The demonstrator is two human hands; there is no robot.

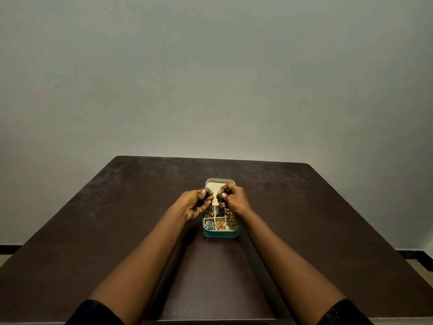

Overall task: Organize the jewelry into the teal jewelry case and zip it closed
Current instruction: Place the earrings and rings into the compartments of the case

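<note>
The teal jewelry case (220, 234) lies open in the middle of the dark table, its cream lid panel (216, 184) tipped away from me. Its small compartments hold gold pieces (209, 212), a silver cluster (209, 225) and a copper-coloured cluster (220, 225); gold rings (230, 219) fill the right slot. My left hand (195, 204) hovers over the case's left side, fingers pinched on a small silver earring (207, 191). My right hand (235, 199) is above the case's right side, pinching a dark dangling earring (220, 198). The two hands nearly touch.
The dark brown table (140, 207) reaches to a plain grey wall (210, 78). Its far edge lies just beyond the case. A dark skirting strip (412, 254) and pale floor show at both sides.
</note>
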